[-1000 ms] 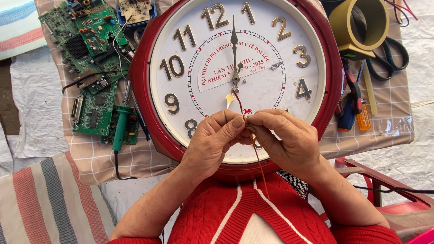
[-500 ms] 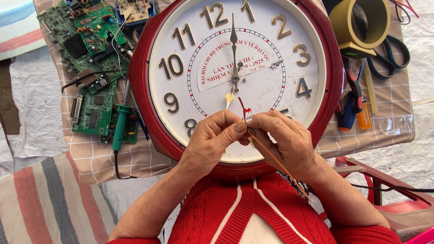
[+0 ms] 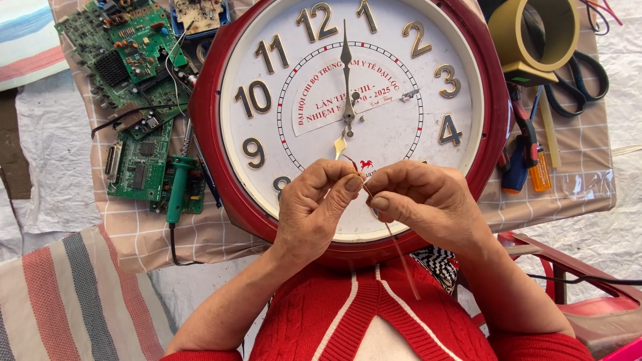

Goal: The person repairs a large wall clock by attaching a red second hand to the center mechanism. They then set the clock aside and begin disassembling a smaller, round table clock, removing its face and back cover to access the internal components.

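Person seated, red knitted sweater, both hands raised over the lower edge of a large round wall clock with a red rim and white face, gold numerals, lying face-up on a checked cloth. Left hand and right hand are close together, nearly touching at the fingertips, each pinching a thin red wire between thumb and forefinger. The wire rises in a small curl just above the fingers, over the clock face near the bottom numeral, and trails down past the right hand toward the sweater. Clock hands point near the top numeral and toward the three. Left of the clock: green circuit boards laid on the cloth, a green-handled soldering iron resting on the lower board, cable trailing off the edge. A small blue tray at the top edge holds another board, only partly in view. Right of the clock: a roll of tan tape, black-handled scissors beside it, a red and blue hand tool, an orange item next to it, too small to identify. Striped fabric lower left; a red plastic chair lower right.
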